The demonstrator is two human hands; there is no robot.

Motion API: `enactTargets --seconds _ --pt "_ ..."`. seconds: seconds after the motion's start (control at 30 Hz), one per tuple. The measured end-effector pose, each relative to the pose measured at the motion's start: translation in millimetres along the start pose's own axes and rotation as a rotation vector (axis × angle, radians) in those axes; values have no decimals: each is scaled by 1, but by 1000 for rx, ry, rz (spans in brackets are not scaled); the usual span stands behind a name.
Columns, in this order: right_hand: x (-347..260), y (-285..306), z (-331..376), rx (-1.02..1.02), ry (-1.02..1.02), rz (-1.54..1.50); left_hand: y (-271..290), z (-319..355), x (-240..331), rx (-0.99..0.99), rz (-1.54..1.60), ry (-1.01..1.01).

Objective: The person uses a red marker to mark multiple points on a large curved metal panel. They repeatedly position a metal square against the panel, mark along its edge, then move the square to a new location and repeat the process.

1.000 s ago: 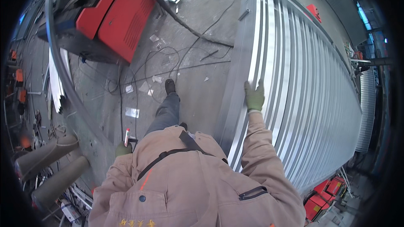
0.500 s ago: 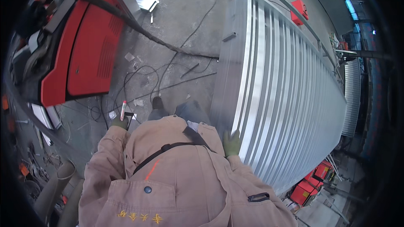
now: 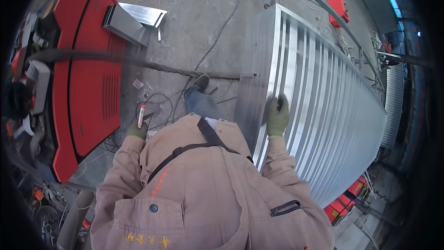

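Observation:
In a green glove, my left hand (image 3: 138, 128) is closed around a white marker pen with red ends (image 3: 141, 115). A thin dark flat piece (image 3: 148, 116) juts out beside the pen from the same hand; its kind does not show. My right hand (image 3: 278, 118), gloved in green too, is over the near left edge of a large silver metal panel (image 3: 319, 106) with many parallel slats. Its fingers are loosely curled, with a gap at the thumb and nothing visible between them. Whether it touches the slats I cannot tell.
A red machine cabinet (image 3: 95, 65) stands at the left, metal profiles (image 3: 127, 25) on its far side. A thick dark cable (image 3: 171, 69) stretches from it to the panel. Thin black wires (image 3: 164, 104) lie on the floor near my foot (image 3: 201, 82). A red case (image 3: 339, 12) sits beyond the rail.
My right hand has moved forward along the panel's edge and over its slats. One foot has stepped forward, and the view has shifted. The pen stays in my left hand.

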State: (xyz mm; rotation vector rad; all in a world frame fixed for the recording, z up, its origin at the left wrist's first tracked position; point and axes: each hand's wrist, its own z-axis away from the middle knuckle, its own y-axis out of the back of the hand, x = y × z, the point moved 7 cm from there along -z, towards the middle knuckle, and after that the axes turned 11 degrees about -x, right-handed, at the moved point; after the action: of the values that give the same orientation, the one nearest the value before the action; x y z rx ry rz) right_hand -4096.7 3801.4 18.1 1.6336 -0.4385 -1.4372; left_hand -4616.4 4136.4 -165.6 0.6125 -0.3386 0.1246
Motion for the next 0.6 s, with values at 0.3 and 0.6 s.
enactTargets --seconds 0.3,0.6 --pt "-57 -49 -263 -261 -106 -87 9 -71 85 -23 116 86" --pt "-44 -88 -277 -400 -362 154 70 -116 239 -70 -39 -33"
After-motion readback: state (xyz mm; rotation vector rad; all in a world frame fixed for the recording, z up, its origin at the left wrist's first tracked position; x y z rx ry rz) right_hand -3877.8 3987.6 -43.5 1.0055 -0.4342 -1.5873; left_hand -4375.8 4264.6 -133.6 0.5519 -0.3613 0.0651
